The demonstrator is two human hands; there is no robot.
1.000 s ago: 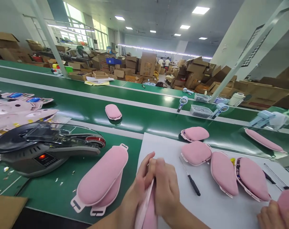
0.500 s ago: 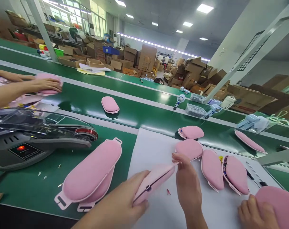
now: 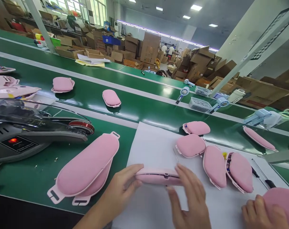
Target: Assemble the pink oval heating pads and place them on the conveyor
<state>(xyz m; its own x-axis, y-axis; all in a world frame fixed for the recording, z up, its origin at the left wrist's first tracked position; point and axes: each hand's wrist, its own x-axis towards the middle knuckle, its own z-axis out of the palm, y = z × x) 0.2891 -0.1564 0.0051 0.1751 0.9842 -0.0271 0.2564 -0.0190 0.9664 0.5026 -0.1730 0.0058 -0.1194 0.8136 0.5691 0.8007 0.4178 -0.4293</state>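
A pink padded case (image 3: 156, 178) is held edge-on above the white sheet (image 3: 149, 140), its dark seam and small notch facing me. My left hand (image 3: 125, 187) pinches its left end between thumb and fingers. At the other end, my right hand (image 3: 192, 200) has its fingers on top and its thumb just below, closed around that end. Beyond my hands lie more pink cases, among them one rounded case (image 3: 191, 145) and one with its edge gaping (image 3: 239, 171). A thin metal rod (image 3: 175, 155) shows just past my right fingertips.
Another person's hand (image 3: 263, 211) rests against a pink case (image 3: 282, 203) at lower right. Screwdrivers (image 3: 269, 183) lie nearby. Two stacked long pink pieces (image 3: 87, 165) and a grey machine (image 3: 39, 133) with a red light stand left. More cases sit along the green belt (image 3: 139, 111).
The case has turned from slanted to level, and my right hand has come down onto its right end. At far left, another person's hands have left the view, leaving a case on the belt.
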